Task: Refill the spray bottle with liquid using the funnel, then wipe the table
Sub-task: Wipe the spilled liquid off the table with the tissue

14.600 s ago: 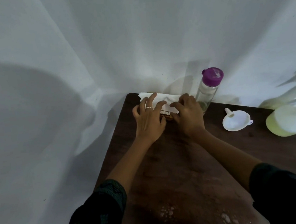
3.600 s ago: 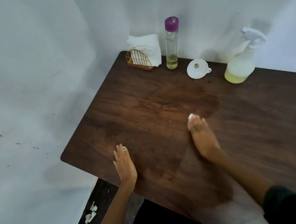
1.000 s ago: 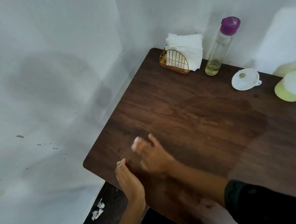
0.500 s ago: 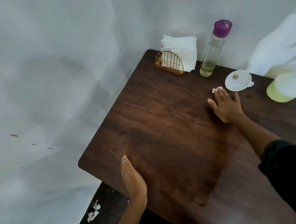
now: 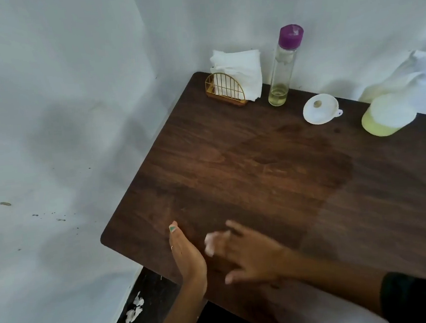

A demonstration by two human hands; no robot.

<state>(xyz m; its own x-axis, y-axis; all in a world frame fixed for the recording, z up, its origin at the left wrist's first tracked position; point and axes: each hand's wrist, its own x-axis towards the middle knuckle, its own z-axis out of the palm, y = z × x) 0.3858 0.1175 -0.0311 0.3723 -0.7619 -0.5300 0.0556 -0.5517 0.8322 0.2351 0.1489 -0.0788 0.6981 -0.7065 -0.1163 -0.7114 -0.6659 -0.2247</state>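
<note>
My right hand (image 5: pixel 249 256) presses a small wad of white tissue (image 5: pixel 210 242) flat against the dark wooden table (image 5: pixel 259 172) near its front left corner; the hand is blurred by motion. My left hand (image 5: pixel 187 255) stands edge-on at the table's front edge, fingers together, holding nothing. At the back right stands the spray bottle (image 5: pixel 387 116) with yellow-green liquid in its base. The white funnel (image 5: pixel 320 109) lies mouth up beside it. A tall clear bottle (image 5: pixel 283 68) with a purple cap holds a little yellowish liquid.
A gold wire holder with white napkins (image 5: pixel 233 86) sits in the back left corner against the white walls. A damp darker patch spreads over the table's middle. White paper scraps (image 5: pixel 135 309) lie on the dark floor below the left edge.
My right hand has swept with the tissue from near the funnel back to the front left, close to my left hand. My left hand has stayed at the front edge.
</note>
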